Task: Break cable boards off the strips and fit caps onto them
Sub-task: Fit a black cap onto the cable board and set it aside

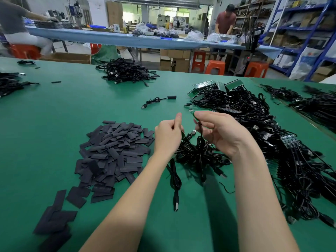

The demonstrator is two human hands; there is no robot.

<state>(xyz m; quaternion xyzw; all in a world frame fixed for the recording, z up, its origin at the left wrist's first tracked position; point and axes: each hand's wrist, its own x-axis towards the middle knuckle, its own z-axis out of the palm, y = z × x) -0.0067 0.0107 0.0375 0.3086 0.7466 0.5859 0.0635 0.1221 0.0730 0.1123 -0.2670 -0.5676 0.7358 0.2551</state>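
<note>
Although a heap of finished cables (127,72) lies at the far side of the green worktop (76,104), and one capped cable (159,100) sits alone near the middle, the bulk of the work appears outstanding. A large pile of flat black caps (112,153) remains to the left of the hands. To the right, a dense mass of cables still joined to their board strips (254,113) stretches toward the near edge, with several strips (211,87) standing up at its far end. On this evidence the task is judged to be at an early to middle stage, with many boards yet to be broken off and capped.

Left hand (168,137): fingers curled, thumb raised, apparently pinching a small dark piece (182,134) at its lower edge; whether this is a board or a cap cannot be told.

Right hand (220,131): fingers (203,116) curled and closed on a small green cable board (196,116), held above the worktop between the two hands, its black cable (201,140) hanging down into a loose bundle (198,153) directly beneath. The two hands are close together but not touching.

The step in hand is judged to be separation or handling of a single board before capping. No cap is visibly fitted on the held board.
</note>
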